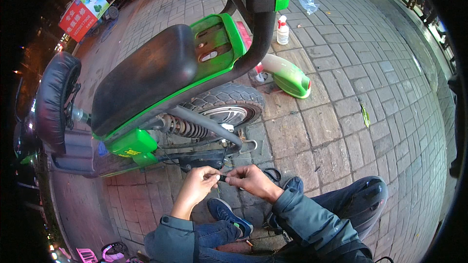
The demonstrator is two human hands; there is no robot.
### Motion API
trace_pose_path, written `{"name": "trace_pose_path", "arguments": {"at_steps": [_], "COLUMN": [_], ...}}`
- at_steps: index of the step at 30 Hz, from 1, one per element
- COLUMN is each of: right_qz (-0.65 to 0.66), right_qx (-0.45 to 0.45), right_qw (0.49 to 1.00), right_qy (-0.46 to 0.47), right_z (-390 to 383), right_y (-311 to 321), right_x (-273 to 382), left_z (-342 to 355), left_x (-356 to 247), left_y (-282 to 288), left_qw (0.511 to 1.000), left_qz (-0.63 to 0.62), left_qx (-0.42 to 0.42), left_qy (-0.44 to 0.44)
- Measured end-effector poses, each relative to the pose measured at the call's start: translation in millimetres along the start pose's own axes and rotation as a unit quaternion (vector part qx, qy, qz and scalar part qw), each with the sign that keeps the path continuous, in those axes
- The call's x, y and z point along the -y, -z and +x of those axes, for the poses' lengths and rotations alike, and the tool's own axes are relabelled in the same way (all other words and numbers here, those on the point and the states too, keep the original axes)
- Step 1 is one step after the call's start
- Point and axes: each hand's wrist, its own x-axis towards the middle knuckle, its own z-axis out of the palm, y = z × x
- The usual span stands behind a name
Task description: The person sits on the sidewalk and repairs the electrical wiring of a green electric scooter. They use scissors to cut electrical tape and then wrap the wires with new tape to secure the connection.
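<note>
One short, narrow black piece (223,178) is pinched by left hand (201,181) and right hand (253,181)

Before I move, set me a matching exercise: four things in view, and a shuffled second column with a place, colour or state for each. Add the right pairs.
Column one
1. small dark piece
2. bottle
3. plastic wrap
4. wheel

Column two
A. clear and crumpled
B. silver centre
C. pinched between left hand and right hand
D. white, red top

Pairs: 1-C, 2-D, 3-A, 4-B
</note>
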Motion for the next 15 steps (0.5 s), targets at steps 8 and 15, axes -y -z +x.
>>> {"name": "trace_pose_path", "arguments": {"at_steps": [8,15], "right_qz": [0.050,0.188], "right_qx": [0.012,0.017], "right_qw": [0.997,0.979], "right_qy": [-0.052,-0.075], "right_z": [0.0,-2.1], "right_y": [-1.0,-6.2], "right_x": [3.7,6.1], "left_z": [-2.3,-19.8], "left_x": [-1.3,-4.6], "left_y": [-18.2,-31.5], "left_qw": [0.989,0.979], "left_qz": [0.104,0.084], "left_qx": [-0.088,-0.145], "left_qy": [-0.061,-0.116]}}
